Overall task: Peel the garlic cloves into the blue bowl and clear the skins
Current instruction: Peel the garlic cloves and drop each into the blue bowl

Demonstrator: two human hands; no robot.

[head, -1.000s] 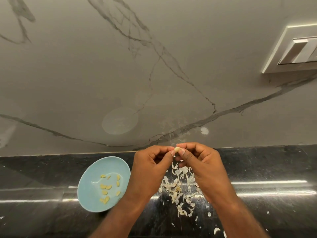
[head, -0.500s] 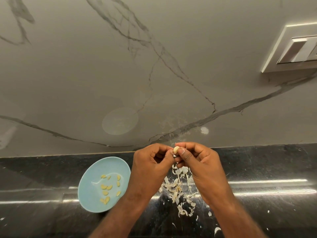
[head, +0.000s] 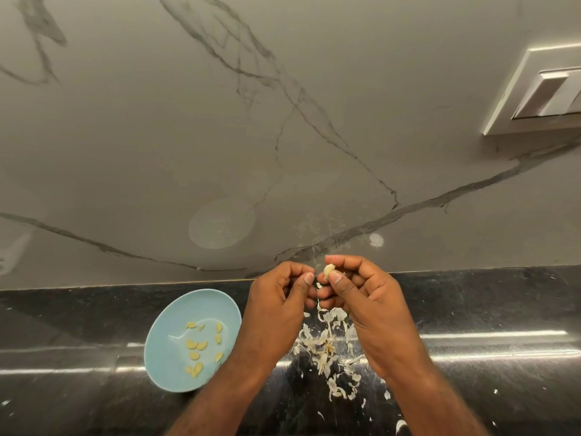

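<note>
Status check, head view, with the blue bowl [head: 163, 328] as reference. The bowl sits on the black counter [head: 471, 309] and holds roughly a dozen small peeled cloves [head: 196, 346], loosely scattered over its floor. To the right of the bowl and slightly beyond it, raised off the counter, my right hand [head: 371, 309] holds one garlic clove [head: 328, 271] pinched between thumb and forefinger. The clove looks pale and mostly bare, though I cannot see its hidden side. My left hand [head: 276, 306] is between the bowl and the right hand, its fingers curled and thumb pressed to forefinger. I cannot tell whether a shred of skin sits in that pinch. The two hands are close at the fingertips, and whether they touch is unclear. Judgement: peeling is well advanced and this clove is nearly ready for the bowl, and I see no unpeeled stock waiting. The clearing step is not started: a pile of skins [head: 327, 347] lies on the counter just right of the bowl, under the hands, with stray flakes trailing further right and toward me. Nothing lies between the clove and the bowl except my own left hand. Behind the bowl is the marble wall [head: 283, 121], and a switch plate [head: 540, 89] is mounted high on it, far right of the bowl, out of the way
</note>
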